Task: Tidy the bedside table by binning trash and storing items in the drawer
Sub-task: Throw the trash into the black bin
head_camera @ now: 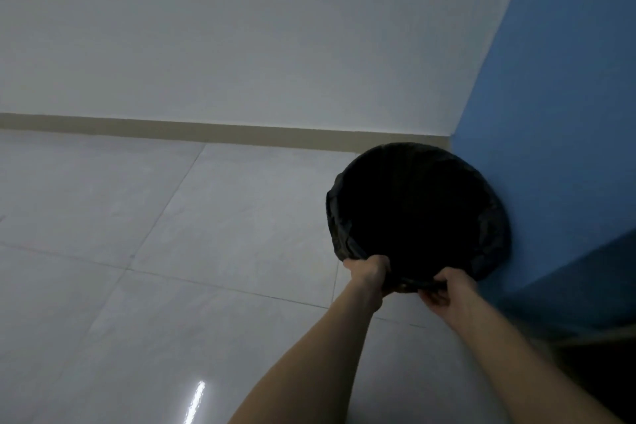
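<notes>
Head view shows us both hands at the bin [339, 227], a round one with a black liner that stands on the tiled floor [172, 234], touching the blue surface [550, 113] on the right and near the corner where the white wall [241, 27] meets its beige skirting [241, 131]. Our left hand [368, 272] is curled over the near rim, gripping it. Our right hand [444, 289], just beside it, pinches the folded liner edge at the same rim. The inside is too dark for us to tell what lies in it, and neither the bedside table nor its drawer is in view. We judge this to be the binning step, with the bin being readied or moved. Next we would need a firm two-handed hold so the loose liner does not slip off the rim.
</notes>
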Demonstrator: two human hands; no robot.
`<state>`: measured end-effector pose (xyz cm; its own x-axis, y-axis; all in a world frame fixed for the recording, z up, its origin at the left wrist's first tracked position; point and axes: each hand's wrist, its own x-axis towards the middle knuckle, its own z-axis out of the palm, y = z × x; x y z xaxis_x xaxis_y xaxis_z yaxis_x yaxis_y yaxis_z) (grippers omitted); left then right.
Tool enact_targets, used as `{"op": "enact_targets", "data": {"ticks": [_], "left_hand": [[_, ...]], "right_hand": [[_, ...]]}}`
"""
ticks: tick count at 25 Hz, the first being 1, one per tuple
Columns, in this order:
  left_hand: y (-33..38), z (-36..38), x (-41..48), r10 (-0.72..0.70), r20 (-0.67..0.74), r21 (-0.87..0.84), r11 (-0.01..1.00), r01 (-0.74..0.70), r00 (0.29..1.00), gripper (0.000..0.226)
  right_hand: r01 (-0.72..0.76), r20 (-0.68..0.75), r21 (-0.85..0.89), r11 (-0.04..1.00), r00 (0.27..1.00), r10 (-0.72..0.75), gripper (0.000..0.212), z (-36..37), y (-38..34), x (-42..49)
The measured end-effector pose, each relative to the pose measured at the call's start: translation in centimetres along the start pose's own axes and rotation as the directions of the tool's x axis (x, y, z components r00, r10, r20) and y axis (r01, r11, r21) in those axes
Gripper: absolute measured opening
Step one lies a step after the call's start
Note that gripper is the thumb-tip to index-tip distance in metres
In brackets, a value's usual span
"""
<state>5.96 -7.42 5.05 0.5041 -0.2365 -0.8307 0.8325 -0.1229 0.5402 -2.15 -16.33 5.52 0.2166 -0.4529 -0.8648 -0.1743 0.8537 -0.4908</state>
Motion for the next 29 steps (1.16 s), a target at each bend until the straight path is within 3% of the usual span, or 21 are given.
{"op": "enact_targets", "data": {"ticks": [7, 11, 15, 18, 21, 29], "left_hand": [[-7.0, -4.5, -9.4, -0.013, -0.002, 0.117, 0.993, 0.013, 1.0, 0.089], [-12.3, -8.2, -16.8, -0.031, -0.014, 0.162, 0.986, 0.033, 0.999, 0.072], [-17.3, -11.3, -22.1, -0.128, -0.02, 0.134, 0.982, 0.13, 0.992, 0.076], [-19.5, -12.5, -24.0, -0.175, 0.031, 0.128, 0.977, 0.169, 0.984, 0.088], [-20.5, -13.0, -25.1, -0.176, 0.035, 0.174, 0.97, 0.167, 0.984, 0.092], [-22.0, -13.9, -25.7, -0.246, 0.068, 0.25, 0.942, 0.222, 0.967, 0.082]], "right_hand": [[-0.071, -0.101, -0.019, 0.997, 0.992, 0.069, 0.011, -7.7, 7.1, -7.6], [-0.1, -0.15, -0.075, 0.992, 0.985, 0.088, 0.011, -13.4, 12.5, -13.8], [-0.176, -0.236, -0.114, 0.978, 0.961, 0.145, 0.031, -17.7, 17.1, -17.8], [-0.188, -0.259, -0.117, 0.975, 0.954, 0.153, 0.047, -19.7, 19.2, -18.9], [-0.154, -0.25, -0.114, 0.982, 0.96, 0.121, 0.048, -21.0, 20.5, -19.8], [-0.154, -0.237, -0.08, 0.985, 0.963, 0.131, 0.054, -23.2, 22.8, -20.3]]}}
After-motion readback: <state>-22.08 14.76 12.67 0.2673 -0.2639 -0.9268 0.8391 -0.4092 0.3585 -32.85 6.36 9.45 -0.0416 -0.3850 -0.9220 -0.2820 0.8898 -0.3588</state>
